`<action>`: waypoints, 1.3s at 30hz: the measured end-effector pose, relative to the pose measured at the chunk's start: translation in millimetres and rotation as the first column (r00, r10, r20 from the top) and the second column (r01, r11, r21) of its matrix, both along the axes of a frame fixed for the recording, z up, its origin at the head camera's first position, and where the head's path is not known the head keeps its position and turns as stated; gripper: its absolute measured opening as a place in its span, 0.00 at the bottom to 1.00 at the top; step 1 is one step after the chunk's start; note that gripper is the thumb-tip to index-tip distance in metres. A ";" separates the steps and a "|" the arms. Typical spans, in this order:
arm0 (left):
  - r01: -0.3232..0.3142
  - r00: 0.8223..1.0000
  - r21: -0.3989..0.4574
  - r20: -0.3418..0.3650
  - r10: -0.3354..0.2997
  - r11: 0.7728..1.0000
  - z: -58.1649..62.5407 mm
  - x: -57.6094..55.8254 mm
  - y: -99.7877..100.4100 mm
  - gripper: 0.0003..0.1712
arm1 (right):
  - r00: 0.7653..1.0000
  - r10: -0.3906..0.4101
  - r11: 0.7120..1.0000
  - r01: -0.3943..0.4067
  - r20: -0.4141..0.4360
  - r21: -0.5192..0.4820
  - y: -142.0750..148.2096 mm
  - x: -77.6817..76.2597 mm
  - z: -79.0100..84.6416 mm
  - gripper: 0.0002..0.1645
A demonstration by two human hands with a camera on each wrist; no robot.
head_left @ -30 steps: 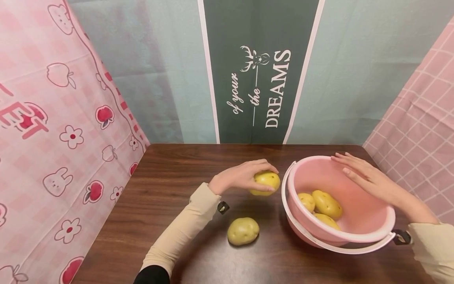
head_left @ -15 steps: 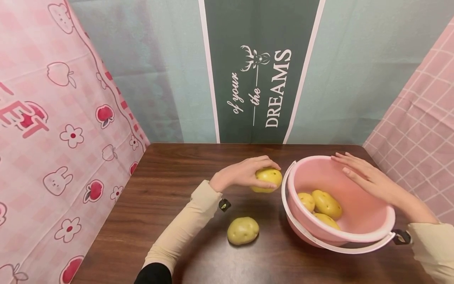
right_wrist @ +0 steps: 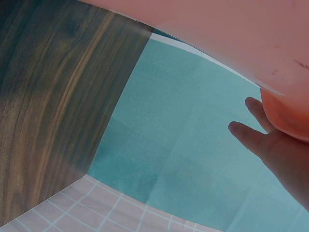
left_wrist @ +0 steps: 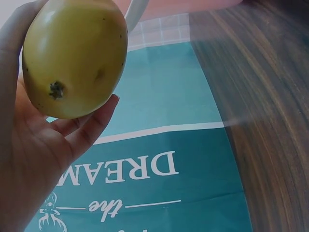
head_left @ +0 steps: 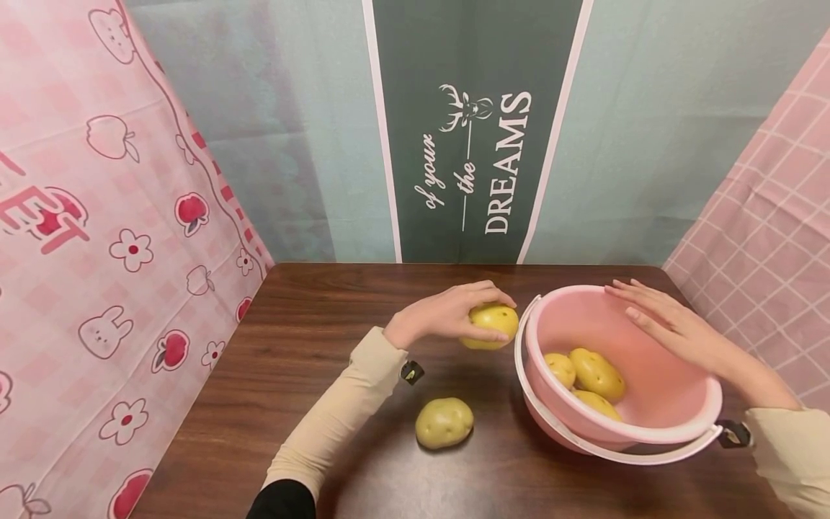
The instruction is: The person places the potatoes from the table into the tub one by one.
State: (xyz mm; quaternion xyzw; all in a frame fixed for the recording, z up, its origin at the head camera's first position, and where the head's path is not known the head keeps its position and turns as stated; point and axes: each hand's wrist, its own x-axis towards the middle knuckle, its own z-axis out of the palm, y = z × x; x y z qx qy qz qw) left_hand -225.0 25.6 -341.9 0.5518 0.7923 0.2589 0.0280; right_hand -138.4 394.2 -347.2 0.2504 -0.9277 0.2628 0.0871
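My left hand (head_left: 454,311) grips a yellow potato (head_left: 494,326) just left of the bucket, thumb on its near side and fingers over its far side. In the left wrist view that potato (left_wrist: 75,58) fills the palm, a dark stem-like spot on its skin. The pink bucket (head_left: 655,346) tilts toward me with several potatoes (head_left: 598,375) lying inside. On its far right rim rests my right hand (head_left: 681,331), fingers straight. From the right wrist view, the fingers of the right hand (right_wrist: 285,154) reach past the rim.
One more potato (head_left: 444,423) lies on the dark wooden table (head_left: 292,346), near my left forearm. A white handle (head_left: 583,443) hangs around the bucket's near side. Printed cloths (head_left: 292,130) stand behind the table and at both sides.
My left hand has shifted slightly up and to the right with the potato, closer to the bucket rim. The right hand, the bucket and the potato on the table have stayed put.
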 end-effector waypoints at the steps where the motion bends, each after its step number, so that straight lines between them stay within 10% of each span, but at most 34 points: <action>1: 0.000 1.000 0.003 -0.003 0.000 1.000 0.2 -0.3 0.2 0.31 | 1.000 0.001 1.000 -0.001 -0.001 0.000 0.1 -0.2 -0.2 0.28; 39: -0.005 1.000 0.022 0.005 0.005 1.000 12.2 -3.7 3.6 0.31 | 1.000 0.007 1.000 -0.007 0.007 -0.009 -1.0 0.4 2.3 0.28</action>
